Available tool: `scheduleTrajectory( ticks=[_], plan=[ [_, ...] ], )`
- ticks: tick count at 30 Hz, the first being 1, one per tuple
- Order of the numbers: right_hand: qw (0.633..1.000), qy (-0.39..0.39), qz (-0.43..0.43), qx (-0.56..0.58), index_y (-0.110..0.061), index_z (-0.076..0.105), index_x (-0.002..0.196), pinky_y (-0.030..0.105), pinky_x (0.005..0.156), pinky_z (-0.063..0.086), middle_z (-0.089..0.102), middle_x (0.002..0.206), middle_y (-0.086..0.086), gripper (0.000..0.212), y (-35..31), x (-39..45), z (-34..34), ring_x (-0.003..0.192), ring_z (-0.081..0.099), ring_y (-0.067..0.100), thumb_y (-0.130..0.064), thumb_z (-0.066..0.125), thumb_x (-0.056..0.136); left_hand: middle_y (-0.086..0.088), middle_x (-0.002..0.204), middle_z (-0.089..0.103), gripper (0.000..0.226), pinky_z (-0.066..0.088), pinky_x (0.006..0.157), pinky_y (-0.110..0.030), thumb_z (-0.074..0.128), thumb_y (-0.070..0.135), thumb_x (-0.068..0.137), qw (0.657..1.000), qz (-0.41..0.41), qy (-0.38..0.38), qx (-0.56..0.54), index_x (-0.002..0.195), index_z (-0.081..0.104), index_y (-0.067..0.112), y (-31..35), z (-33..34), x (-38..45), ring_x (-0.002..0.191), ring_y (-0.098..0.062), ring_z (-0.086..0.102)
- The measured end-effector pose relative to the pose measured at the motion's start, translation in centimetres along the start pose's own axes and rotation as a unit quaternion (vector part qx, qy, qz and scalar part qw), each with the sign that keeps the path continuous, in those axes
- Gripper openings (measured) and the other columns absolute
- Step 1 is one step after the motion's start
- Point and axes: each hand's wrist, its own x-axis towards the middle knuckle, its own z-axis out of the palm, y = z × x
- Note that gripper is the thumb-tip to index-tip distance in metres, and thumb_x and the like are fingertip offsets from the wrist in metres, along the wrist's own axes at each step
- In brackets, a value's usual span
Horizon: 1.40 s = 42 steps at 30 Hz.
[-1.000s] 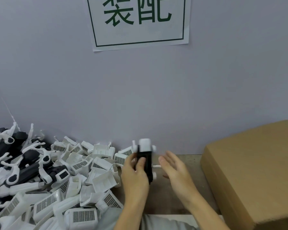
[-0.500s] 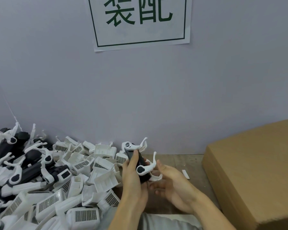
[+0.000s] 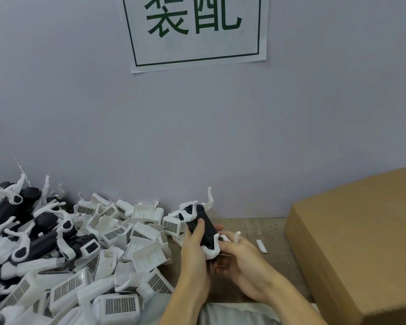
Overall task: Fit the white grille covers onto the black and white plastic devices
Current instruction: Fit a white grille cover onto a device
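I hold one black and white plastic device [image 3: 203, 225] tilted above the table, its white curved arms pointing up and to the right. My left hand [image 3: 195, 252] grips its black body from the left, thumb on top. My right hand [image 3: 240, 266] holds its lower white end from the right and underneath, fingers curled around it. A heap of white grille covers [image 3: 117, 233] fills the table to the left. More black and white devices [image 3: 42, 233] lie at the far left of that heap.
A large cardboard box [image 3: 361, 240] stands at the right, close to my right forearm. A small white strip [image 3: 261, 245] lies on the wooden table [image 3: 251, 226] between my hands and the box. A grey wall with a paper sign [image 3: 195, 31] rises right behind.
The device has been turned from upright to lying tilted across both hands. My right hand went from open beside it to holding its lower end.
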Motion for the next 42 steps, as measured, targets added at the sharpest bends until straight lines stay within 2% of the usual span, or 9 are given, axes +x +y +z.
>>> scheduleTrajectory(
  ticks=[3,8,11,15,19,30,33,37,42],
  plan=[
    [1.000,0.009,-0.005,0.001,0.001,0.057,0.121,0.025,0.058,0.043,0.068,0.088,0.012,0.026,0.05,0.01,0.09,0.068,0.055,0.017,0.001,0.046,0.098,-0.039,0.123,0.059,0.047,0.042,0.064,-0.036,0.047,0.030,0.103,1.000,0.006,0.000,-0.021,0.128,0.054,-0.010,0.05,-0.02,-0.24,0.102,-0.046,0.060],
    [0.999,0.002,0.014,-0.031,0.002,0.054,0.126,0.029,0.062,0.045,0.066,0.082,0.009,0.032,0.33,0.15,0.04,0.064,0.052,0.018,0.001,0.041,0.097,-0.034,0.123,0.062,0.049,0.048,0.069,-0.039,0.051,0.034,0.101,0.999,-0.010,0.002,-0.044,0.129,0.056,-0.005,0.08,-0.29,-0.20,0.097,-0.041,0.061],
    [0.999,0.017,0.022,-0.042,-0.011,0.060,0.123,0.026,0.057,0.044,0.065,0.078,0.005,0.031,0.34,0.35,-0.20,0.059,0.048,0.015,-0.003,0.044,0.098,-0.030,0.106,0.067,0.037,0.046,0.081,-0.048,0.051,0.023,0.101,0.999,0.034,0.001,-0.022,0.127,0.054,-0.004,-0.03,-0.07,-0.03,0.092,-0.041,0.063],
    [0.999,0.022,0.020,-0.031,-0.017,0.063,0.118,0.023,0.052,0.039,0.060,0.076,0.001,0.029,0.23,0.46,-0.22,0.055,0.039,0.012,-0.007,0.045,0.099,-0.018,0.090,0.073,0.024,0.054,0.073,-0.041,0.053,0.019,0.100,0.998,0.058,-0.022,-0.008,0.117,0.056,0.003,-0.10,0.08,-0.09,0.080,-0.033,0.069],
    [1.000,0.009,0.009,-0.005,-0.017,0.063,0.117,0.024,0.055,0.038,0.056,0.080,0.003,0.023,0.02,0.23,-0.26,0.057,0.039,0.012,-0.014,0.050,0.098,-0.025,0.096,0.070,0.023,0.048,0.084,-0.049,0.054,0.017,0.099,0.997,0.076,-0.021,0.017,0.114,0.054,-0.001,-0.17,0.25,-0.08,0.089,-0.038,0.066],
    [1.000,0.008,0.014,-0.016,-0.005,0.058,0.122,0.028,0.060,0.042,0.061,0.079,0.006,0.030,0.12,0.14,-0.11,0.060,0.047,0.014,-0.001,0.044,0.096,-0.038,0.115,0.061,0.047,0.041,0.064,-0.039,0.049,0.030,0.102,0.998,0.000,-0.007,-0.056,0.130,0.053,-0.008,0.48,-0.10,-0.69,0.096,-0.043,0.057],
    [0.998,0.023,0.036,-0.046,-0.010,0.060,0.118,0.027,0.058,0.044,0.061,0.080,0.005,0.025,0.03,0.15,-0.24,0.059,0.046,0.014,-0.006,0.048,0.096,-0.032,0.104,0.062,0.038,0.048,0.080,-0.049,0.047,0.017,0.103,0.999,0.035,0.015,-0.025,0.129,0.051,-0.011,0.29,0.19,-0.14,0.098,-0.044,0.057],
    [0.997,0.029,0.051,-0.050,-0.022,0.065,0.113,0.025,0.053,0.042,0.061,0.076,0.001,0.023,-0.26,0.18,-0.48,0.055,0.043,0.012,-0.015,0.050,0.097,-0.024,0.094,0.069,0.026,0.053,0.076,-0.042,0.054,0.015,0.100,0.998,0.058,0.000,-0.004,0.122,0.056,0.000,-0.01,0.29,-0.09,0.093,-0.040,0.064],
    [0.999,-0.008,0.037,-0.020,-0.019,0.071,0.102,0.026,0.058,0.041,0.064,0.085,0.005,0.021,-0.33,-0.14,-0.64,0.061,0.050,0.013,-0.020,0.050,0.095,-0.029,0.108,0.069,0.038,0.047,0.104,-0.056,0.066,0.024,0.089,0.999,0.050,0.012,-0.016,0.117,0.063,0.000,0.25,0.48,-0.22,0.103,-0.045,0.065]
  ],
)
